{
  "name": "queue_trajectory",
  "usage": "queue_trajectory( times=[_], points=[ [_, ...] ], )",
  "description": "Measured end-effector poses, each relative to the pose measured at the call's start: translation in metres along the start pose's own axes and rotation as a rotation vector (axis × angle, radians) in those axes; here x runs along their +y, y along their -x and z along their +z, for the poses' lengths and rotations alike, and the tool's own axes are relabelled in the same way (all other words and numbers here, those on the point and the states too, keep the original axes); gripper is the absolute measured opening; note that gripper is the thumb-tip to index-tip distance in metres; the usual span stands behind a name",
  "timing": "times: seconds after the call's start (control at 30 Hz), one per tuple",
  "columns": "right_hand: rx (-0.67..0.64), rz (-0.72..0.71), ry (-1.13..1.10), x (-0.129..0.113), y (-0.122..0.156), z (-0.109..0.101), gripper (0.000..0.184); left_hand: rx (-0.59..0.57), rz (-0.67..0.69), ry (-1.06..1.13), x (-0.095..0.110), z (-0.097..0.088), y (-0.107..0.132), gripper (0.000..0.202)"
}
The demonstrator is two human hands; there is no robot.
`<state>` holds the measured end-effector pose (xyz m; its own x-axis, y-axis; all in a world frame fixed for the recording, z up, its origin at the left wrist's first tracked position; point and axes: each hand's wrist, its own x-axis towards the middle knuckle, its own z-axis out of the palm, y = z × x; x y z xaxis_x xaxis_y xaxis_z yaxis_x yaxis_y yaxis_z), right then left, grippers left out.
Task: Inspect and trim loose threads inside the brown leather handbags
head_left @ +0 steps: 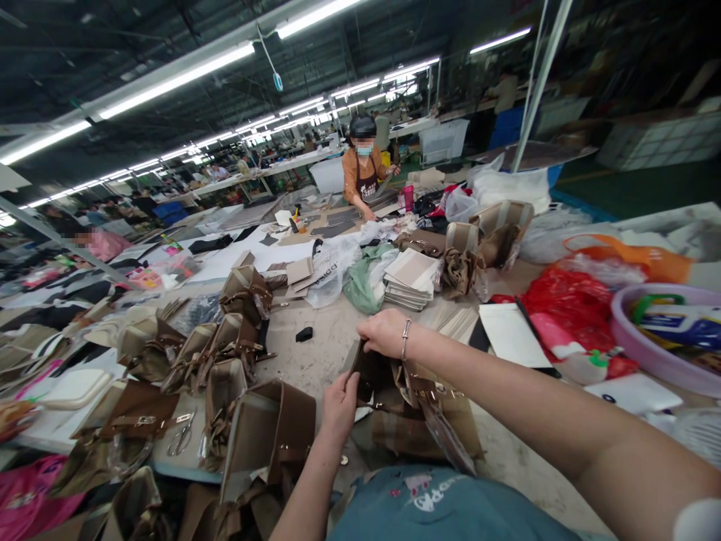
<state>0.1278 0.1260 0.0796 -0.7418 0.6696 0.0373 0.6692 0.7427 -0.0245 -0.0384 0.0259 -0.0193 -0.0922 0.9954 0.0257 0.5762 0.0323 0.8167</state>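
A brown handbag [420, 424] with metal fittings and hanging straps rests on the table against my body. My left hand [339, 406] is closed on the near left edge of its opening, thumb on top. Reaching across, my right hand [386, 333] pinches the far edge of the same opening. The dark inside of the bag shows between the hands; the right fingertips are partly hidden. Left of my forearm stands another open brown bag [296, 424]. A small black piece [304, 333] lies on the table beyond my left hand.
Several brown bags [194, 349] crowd the left side, near scissors [181, 436]. Stacked light panels [412, 274] and a green plastic bag [365, 282] lie ahead. At right are a white board [515, 334] and a purple basin [619, 308]. A co-worker [363, 176] works across the table.
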Motion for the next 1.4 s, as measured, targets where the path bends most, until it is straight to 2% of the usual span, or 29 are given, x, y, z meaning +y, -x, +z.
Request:
queue_trajectory(
  times=[0.13, 0.3, 0.6, 0.7, 0.77, 0.83, 0.9, 0.93, 1.03, 1.1, 1.27, 1.4],
  points=[
    [0.037, 0.051, -0.024, 0.000, 0.000, 0.000, 0.043, -0.007, -0.008, 0.002, -0.001, 0.000, -0.001, 0.040],
    [-0.023, 0.000, -0.006, 0.000, -0.001, -0.005, 0.020, -0.013, -0.012, 0.017, -0.001, 0.000, -0.002, 0.040],
    [-0.038, 0.002, 0.031, -0.003, -0.008, -0.005, 0.016, -0.033, -0.010, -0.057, 0.005, -0.003, -0.004, 0.040],
    [-0.045, 0.012, 0.031, -0.002, -0.012, -0.007, 0.016, -0.105, -0.001, -0.120, 0.010, -0.013, -0.005, 0.038],
    [-0.045, 0.018, 0.030, -0.002, -0.013, -0.008, 0.016, -0.226, 0.040, -0.151, 0.015, -0.023, -0.007, 0.039],
    [-0.045, 0.028, 0.028, -0.001, -0.014, -0.009, 0.017, -0.290, 0.076, -0.168, 0.021, -0.032, -0.014, 0.055],
    [-0.046, 0.031, 0.027, -0.001, -0.015, -0.009, 0.018, -0.222, 0.060, -0.202, 0.027, -0.035, -0.026, 0.065],
    [-0.045, 0.030, 0.029, -0.001, -0.016, -0.009, 0.018, -0.169, 0.050, -0.227, 0.030, -0.035, -0.033, 0.062],
    [-0.029, 0.034, 0.032, 0.001, -0.016, -0.008, 0.018, -0.116, 0.100, -0.345, 0.039, -0.026, -0.053, 0.034],
    [-0.004, 0.040, 0.027, 0.005, -0.014, -0.007, 0.019, -0.112, 0.158, -0.441, 0.043, -0.019, -0.061, 0.025],
    [0.007, 0.037, 0.047, 0.018, -0.008, -0.007, 0.043, -0.033, 0.186, -0.591, 0.043, -0.010, -0.062, 0.027],
    [0.004, 0.093, 0.059, 0.021, -0.008, -0.011, 0.024, -0.013, 0.173, -0.625, 0.041, -0.012, -0.059, 0.028]
  ],
)
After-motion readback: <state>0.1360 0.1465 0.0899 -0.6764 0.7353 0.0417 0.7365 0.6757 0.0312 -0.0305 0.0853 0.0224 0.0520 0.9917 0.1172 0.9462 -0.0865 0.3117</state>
